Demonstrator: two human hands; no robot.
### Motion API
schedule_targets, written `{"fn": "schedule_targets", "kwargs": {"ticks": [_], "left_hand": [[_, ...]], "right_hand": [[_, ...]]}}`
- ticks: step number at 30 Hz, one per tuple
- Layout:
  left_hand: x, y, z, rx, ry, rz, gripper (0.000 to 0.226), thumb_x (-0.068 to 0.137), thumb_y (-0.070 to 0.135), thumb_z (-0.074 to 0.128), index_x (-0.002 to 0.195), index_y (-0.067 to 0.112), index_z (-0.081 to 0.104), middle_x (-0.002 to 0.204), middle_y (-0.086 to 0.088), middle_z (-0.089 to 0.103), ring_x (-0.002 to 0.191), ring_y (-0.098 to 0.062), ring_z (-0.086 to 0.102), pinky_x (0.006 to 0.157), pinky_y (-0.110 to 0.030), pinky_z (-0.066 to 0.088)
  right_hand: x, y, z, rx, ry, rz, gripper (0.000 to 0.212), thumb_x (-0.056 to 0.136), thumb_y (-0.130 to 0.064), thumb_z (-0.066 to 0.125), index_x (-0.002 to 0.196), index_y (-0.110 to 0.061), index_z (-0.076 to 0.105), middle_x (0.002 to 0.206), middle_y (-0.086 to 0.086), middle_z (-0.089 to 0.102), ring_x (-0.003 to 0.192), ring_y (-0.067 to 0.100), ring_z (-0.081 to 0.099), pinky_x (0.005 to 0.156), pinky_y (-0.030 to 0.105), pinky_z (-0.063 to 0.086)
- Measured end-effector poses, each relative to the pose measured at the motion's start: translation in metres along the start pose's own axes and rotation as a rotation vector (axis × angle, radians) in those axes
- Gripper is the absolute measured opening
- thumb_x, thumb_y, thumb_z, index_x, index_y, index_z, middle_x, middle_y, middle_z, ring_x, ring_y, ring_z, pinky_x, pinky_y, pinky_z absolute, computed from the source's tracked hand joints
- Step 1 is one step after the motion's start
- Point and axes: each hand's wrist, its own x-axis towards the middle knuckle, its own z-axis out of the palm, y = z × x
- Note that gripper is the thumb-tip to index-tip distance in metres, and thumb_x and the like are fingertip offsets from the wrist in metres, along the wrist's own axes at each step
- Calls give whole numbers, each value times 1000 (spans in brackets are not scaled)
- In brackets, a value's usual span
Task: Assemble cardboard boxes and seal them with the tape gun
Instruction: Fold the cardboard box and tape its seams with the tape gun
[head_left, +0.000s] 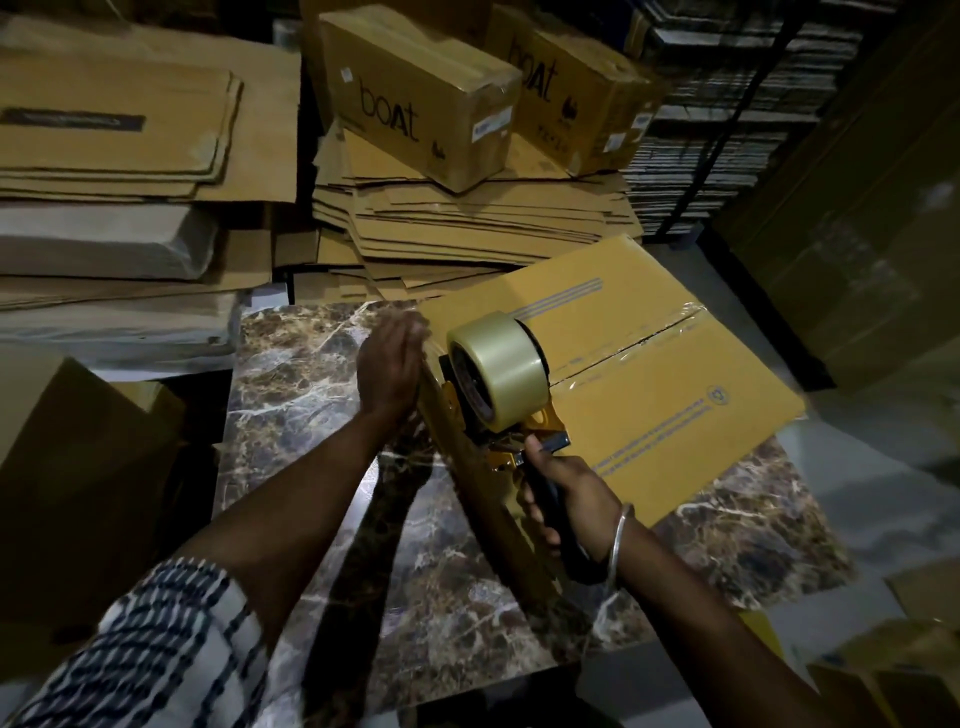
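two hands work on one yellow-brown cardboard box (649, 384) lying on the marble-pattern bench (291, 374). left hand (387, 371) presses flat with straight fingers against its near side. right hand (563, 501) grips the yellow tape gun (498, 379) by the handle. the box looks light and easily dented, so hold it by the edges.

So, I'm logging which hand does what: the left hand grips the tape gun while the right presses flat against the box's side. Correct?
Not quite: the hands are swapped. The head view shows the right hand gripping the tape gun by its handle, while the left hand, fingers straight, presses flat against the side of the box.
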Motion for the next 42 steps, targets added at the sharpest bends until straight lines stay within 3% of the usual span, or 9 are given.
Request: {"fn": "schedule_targets", "kwargs": {"ticks": [2,5,13,17,20,23,32,37,42], "left_hand": [[-13,-12,-14,55,-146,201,41,102,42,45,118,14,71,128,-5,66,129,-26,54,104,-44,39],[-19,-22,-29,121,-354,179,62,93,71,42,134,29,61,148,5,51,146,-21,33,115,-61,16],[-10,0,-40,433,-429,97,71,81,84,39,137,43,55,153,17,43,151,-18,22,102,-83,13],[-9,-7,-37,401,-486,68,63,85,83,37,139,53,45,155,21,38,152,-19,17,103,-80,19],[-9,4,-37,380,-496,8,53,90,72,49,139,51,49,157,20,35,153,-20,13,113,-67,7],[-13,21,-40,443,-485,-41,53,91,64,55,142,53,45,158,27,27,154,-17,8,105,-78,5],[-14,34,-38,504,-542,-99,50,98,60,47,146,53,37,162,22,16,154,-22,0,104,-79,-6],[-40,39,-40,274,-634,213,53,91,59,48,138,37,56,156,11,38,152,-19,19,113,-73,2],[-46,37,-39,244,-601,311,63,80,66,51,127,27,68,144,6,55,145,-23,35,108,-69,18]], "right_hand": [[-2,-2,2,4,7,7,69,70,-75,63,62,-7,49,55,12,38,34,19,30,42,21,25],[-5,-7,5,2,21,24,63,74,-68,55,61,-7,48,55,12,38,34,19,29,42,22,24],[-12,-10,11,-65,48,57,66,72,-76,54,61,-10,49,57,10,41,37,21,31,42,23,27],[-22,-3,11,-53,71,60,67,72,-75,54,64,-10,50,57,10,40,37,21,31,42,22,26],[-34,4,6,-43,59,54,66,72,-74,54,65,-8,49,57,11,39,36,21,30,41,23,26],[-48,13,5,-26,74,48,65,74,-71,55,63,-7,48,55,11,38,34,20,28,40,23,23],[-79,38,0,14,135,54,61,76,-64,57,66,-5,49,53,10,37,35,17,28,39,18,23],[-78,39,0,23,142,37,62,76,-66,57,64,-6,49,53,11,36,34,17,27,40,20,22],[-76,40,-1,44,134,20,60,79,-63,56,66,-5,48,51,9,35,35,18,26,39,20,22]]}}
